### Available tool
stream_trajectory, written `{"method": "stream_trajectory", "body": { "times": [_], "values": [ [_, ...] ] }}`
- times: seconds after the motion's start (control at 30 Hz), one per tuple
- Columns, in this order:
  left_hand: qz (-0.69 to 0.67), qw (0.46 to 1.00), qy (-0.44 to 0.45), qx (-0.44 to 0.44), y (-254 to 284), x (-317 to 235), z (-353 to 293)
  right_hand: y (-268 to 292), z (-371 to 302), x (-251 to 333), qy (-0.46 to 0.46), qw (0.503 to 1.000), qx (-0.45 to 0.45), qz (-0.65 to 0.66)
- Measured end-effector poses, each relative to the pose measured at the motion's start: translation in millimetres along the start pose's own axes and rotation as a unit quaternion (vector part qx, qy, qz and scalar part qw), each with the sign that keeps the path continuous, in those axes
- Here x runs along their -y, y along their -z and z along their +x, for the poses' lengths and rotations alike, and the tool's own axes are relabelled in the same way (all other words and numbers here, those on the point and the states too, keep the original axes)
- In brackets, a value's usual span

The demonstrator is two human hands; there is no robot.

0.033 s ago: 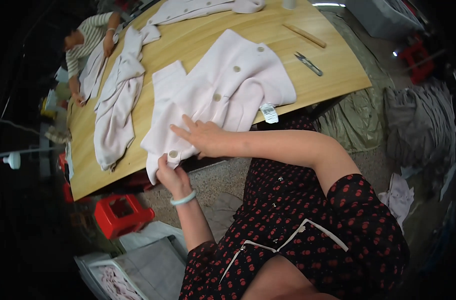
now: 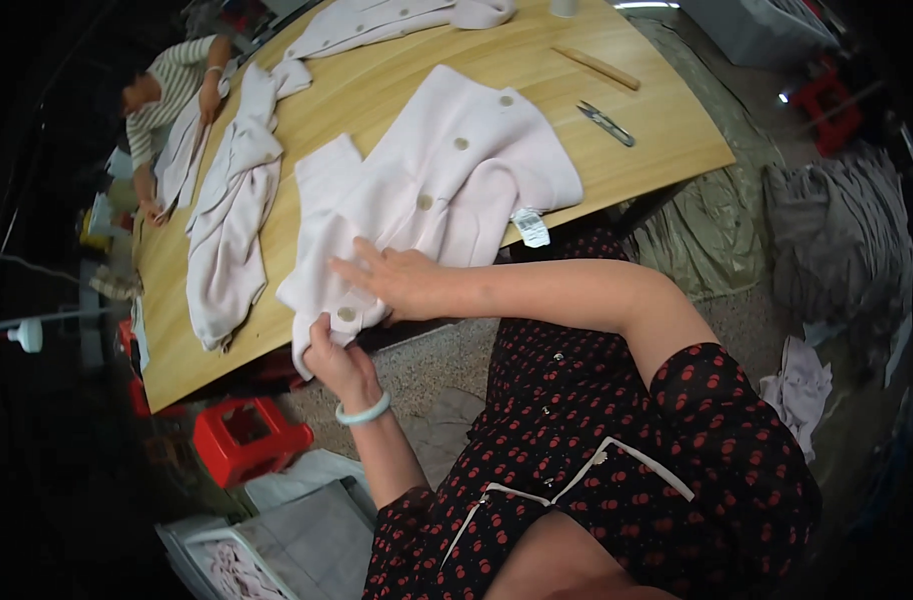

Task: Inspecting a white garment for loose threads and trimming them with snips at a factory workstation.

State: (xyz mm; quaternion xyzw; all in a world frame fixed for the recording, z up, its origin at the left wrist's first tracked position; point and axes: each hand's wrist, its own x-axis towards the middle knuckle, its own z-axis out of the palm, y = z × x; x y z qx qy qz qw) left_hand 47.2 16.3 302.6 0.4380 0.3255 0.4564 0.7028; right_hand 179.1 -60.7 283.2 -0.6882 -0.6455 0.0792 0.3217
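Observation:
A pale pink knitted cardigan (image 2: 387,215) with large beige buttons lies across the near part of the wooden table (image 2: 637,185), its near end hanging past the edge. My left hand (image 2: 341,366), wearing a pale bangle, pinches that end beside the lowest visible button (image 2: 347,314). Spread over the fabric just above this is my right hand (image 2: 402,283), fingers stretched out and resting on the knit. What lies under its palm is hidden. A white label (image 2: 531,227) sticks out at the cardigan's right lower side.
Thread snips (image 2: 606,124) and a wooden stick (image 2: 597,67) lie at the right. Two more pink garments, one crumpled (image 2: 234,210) and one buttoned (image 2: 377,28), are on the table. Across it, a person (image 2: 177,95) handles pink fabric. A red stool (image 2: 249,440) stands below left.
The view has shifted slightly, so the table and its things sit a little further left. My hands keep nearly the same places on the cardigan.

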Motion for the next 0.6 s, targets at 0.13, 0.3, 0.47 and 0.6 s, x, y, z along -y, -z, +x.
{"method": "stream_trajectory", "body": {
  "times": [0.13,0.3,0.47,0.6],
  "values": [
    [0.153,0.977,-0.115,0.097,-44,-31,-52,38,-18,14,0.018,0.987,-0.085,0.133],
    [0.278,0.823,-0.364,0.337,-77,-67,-108,94,-36,24,0.066,0.916,-0.267,0.292],
    [0.179,0.678,-0.382,0.602,-87,-65,-155,164,-102,8,0.029,0.868,-0.406,0.285],
    [0.178,0.679,-0.297,0.648,-103,-57,-170,241,-251,57,-0.245,0.789,-0.488,0.283]
  ]
}}
